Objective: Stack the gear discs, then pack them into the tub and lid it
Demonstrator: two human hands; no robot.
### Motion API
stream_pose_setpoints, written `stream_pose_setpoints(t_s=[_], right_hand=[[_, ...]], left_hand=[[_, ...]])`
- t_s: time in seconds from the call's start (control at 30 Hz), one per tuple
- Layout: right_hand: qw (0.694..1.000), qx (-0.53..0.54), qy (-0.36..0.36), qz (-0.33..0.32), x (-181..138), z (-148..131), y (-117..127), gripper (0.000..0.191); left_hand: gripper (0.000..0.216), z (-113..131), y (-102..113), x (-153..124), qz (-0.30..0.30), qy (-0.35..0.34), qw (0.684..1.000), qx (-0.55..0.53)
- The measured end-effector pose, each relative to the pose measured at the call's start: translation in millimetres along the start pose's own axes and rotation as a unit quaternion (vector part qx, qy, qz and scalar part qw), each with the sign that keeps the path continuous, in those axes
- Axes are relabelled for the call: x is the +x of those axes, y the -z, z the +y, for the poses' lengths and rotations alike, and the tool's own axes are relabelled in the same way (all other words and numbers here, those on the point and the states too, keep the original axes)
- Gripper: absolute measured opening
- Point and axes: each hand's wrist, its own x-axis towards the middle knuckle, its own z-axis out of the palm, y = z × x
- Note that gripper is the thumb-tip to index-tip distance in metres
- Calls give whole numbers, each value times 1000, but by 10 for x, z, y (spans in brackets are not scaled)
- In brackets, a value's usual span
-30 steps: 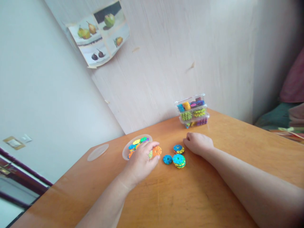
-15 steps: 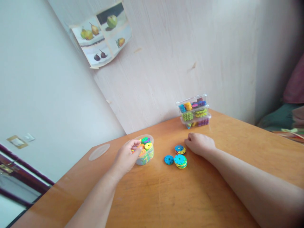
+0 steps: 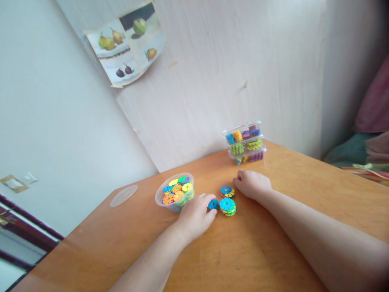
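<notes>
My left hand (image 3: 199, 215) is at a dark blue slotted plastic disc (image 3: 213, 204) on the table, thumb and fingers closed around its edges. To its right stands a small stack of discs (image 3: 227, 206), light blue on top with green and yellow below. Behind that lies a blue disc over a yellow one (image 3: 227, 191). My right hand (image 3: 253, 183) rests on the table as a loose fist beside this pair; its finger undersides are hidden, and no object shows in it. Left of my left hand, a clear plastic tub (image 3: 158, 198) holds several orange, yellow, blue, green and purple discs.
A translucent round lid (image 3: 123, 196) lies near the table's left edge. Stacked clear boxes (image 3: 245, 142) with colourful plastic pieces stand at the back by the wall. The wooden table (image 3: 243, 255) spreads beneath both arms. A fruit picture (image 3: 127, 46) hangs on the wall.
My left hand has moved right, from above the tub to the dark blue disc. My right hand stays in place. The view has shifted slightly.
</notes>
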Motion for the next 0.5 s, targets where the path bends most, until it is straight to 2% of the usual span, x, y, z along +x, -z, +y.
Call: stream_pose_setpoints(t_s=[0.13, 0.27, 0.4, 0.5], right_hand=[[1000, 3, 0, 0, 0, 3, -1, 35], [1000, 0, 2, 2, 3, 8, -8, 36], [1000, -2, 1, -2, 4, 4, -6, 36], [1000, -2, 1, -2, -3, 0, 7, 35]], left_hand=[[29, -70, -41, 51, -2, 10, 1000, -10], [35, -11, 21, -15, 21, 6, 999, -25], [35, 34, 258, -137, 71, -13, 997, -38], [33, -125, 496, -196, 128, 5, 992, -22]])
